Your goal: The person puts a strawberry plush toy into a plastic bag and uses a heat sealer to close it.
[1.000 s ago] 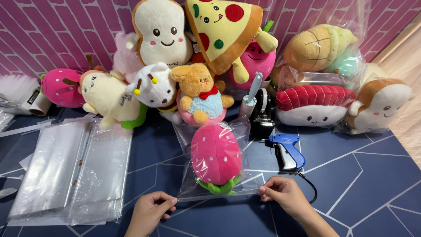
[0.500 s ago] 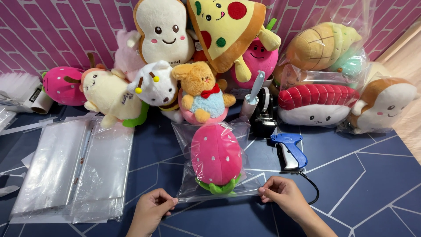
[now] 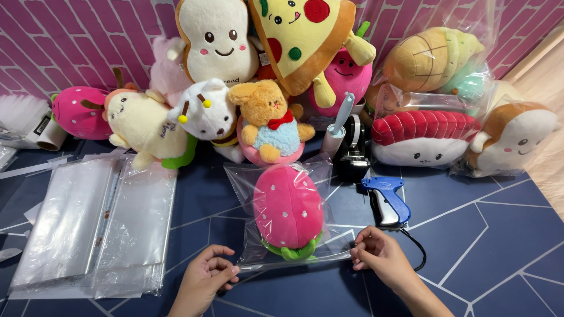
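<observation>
From the head view I see the pink strawberry plush (image 3: pixel 288 212) already inside the clear plastic bag (image 3: pixel 282 176), lying near the middle of the dark blue table (image 3: pixel 482 235). My left hand (image 3: pixel 205 277) and right hand (image 3: pixel 379 257) each pinch the bag's near open edge, fingers closed on the film. I judge the sealing is still left; more flat bags (image 3: pixel 94 226) wait at the left.

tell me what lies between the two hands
In the head view, the open edge of the clear bag with the pink strawberry plush spans from left hand to right hand.
</observation>
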